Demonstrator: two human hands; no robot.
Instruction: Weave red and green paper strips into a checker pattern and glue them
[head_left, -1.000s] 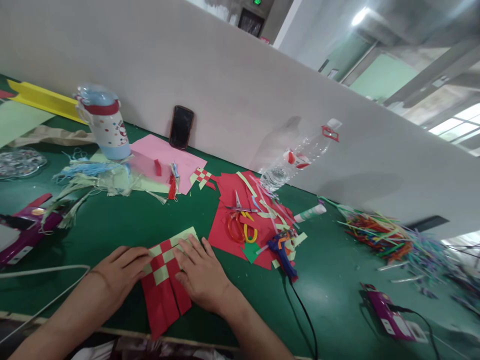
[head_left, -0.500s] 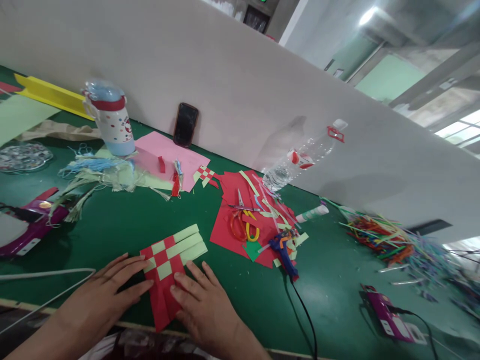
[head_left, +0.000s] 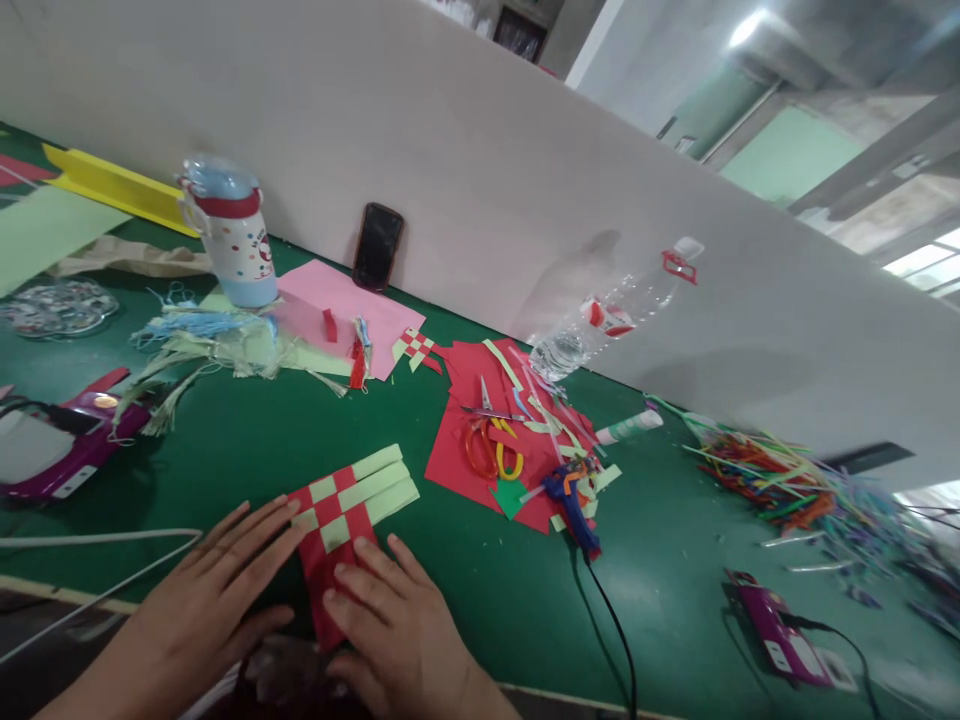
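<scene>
A piece of woven paper (head_left: 334,532) in red and pale green checks lies on the green table near its front edge. Its pale green strips point to the upper right, and its red strips run down toward me. My left hand (head_left: 217,575) touches the left side of the weave with its fingertips, fingers stretched out. Over the red strips lies my right hand (head_left: 401,615), its fingers spread and pressing the paper flat. Part of the red strips is hidden under the right hand.
Red paper sheets (head_left: 450,455) bear scissors (head_left: 493,445) and paper scraps. A blue glue gun (head_left: 574,510) with a black cable lies beside them. Behind stand a plastic bottle (head_left: 600,325), a phone (head_left: 378,247) and a drinking flask (head_left: 238,240). Pipe cleaners (head_left: 780,480) are heaped at right.
My right hand has slid slightly left and down over the red strips. My left hand's thumb has moved off the paper, downward. The view has shifted a little.
</scene>
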